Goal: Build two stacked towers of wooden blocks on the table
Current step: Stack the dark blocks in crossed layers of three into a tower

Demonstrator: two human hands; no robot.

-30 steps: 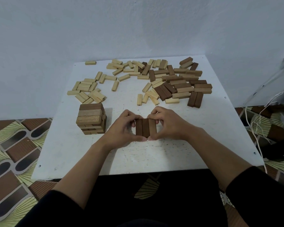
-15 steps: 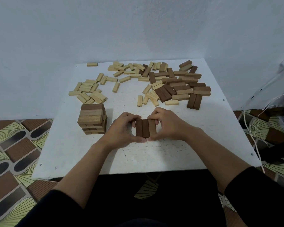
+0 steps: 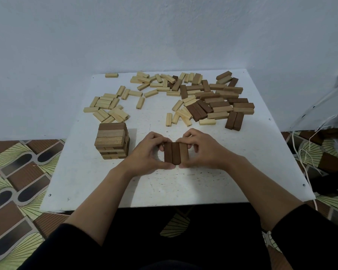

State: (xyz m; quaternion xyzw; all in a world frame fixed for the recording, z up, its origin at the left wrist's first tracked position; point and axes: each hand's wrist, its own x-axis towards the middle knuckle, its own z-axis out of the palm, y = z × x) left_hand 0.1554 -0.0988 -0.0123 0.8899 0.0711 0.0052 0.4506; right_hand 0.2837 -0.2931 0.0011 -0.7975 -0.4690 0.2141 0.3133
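Brown row of three blocks (image 3: 176, 155) clamped between both hands on a white table (image 3: 183, 188).
Its blocks lie side by side at near centre, long axes running near to far. The left hand (image 3: 146, 152) grips the left side, the right hand (image 3: 205, 151) the right side, thumbs at the near ends. A stacked tower (image 3: 112, 141) stands to the left, nearer the left hand; loose blocks (image 3: 213, 98) lie scattered far.

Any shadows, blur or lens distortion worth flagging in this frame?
Head view: soft, even light; the stacked wooden block tower casts a faint shadow rightward on the white table; patterned floor tiles at lower left look smeared; the three dark brown wooden blocks look sharp.
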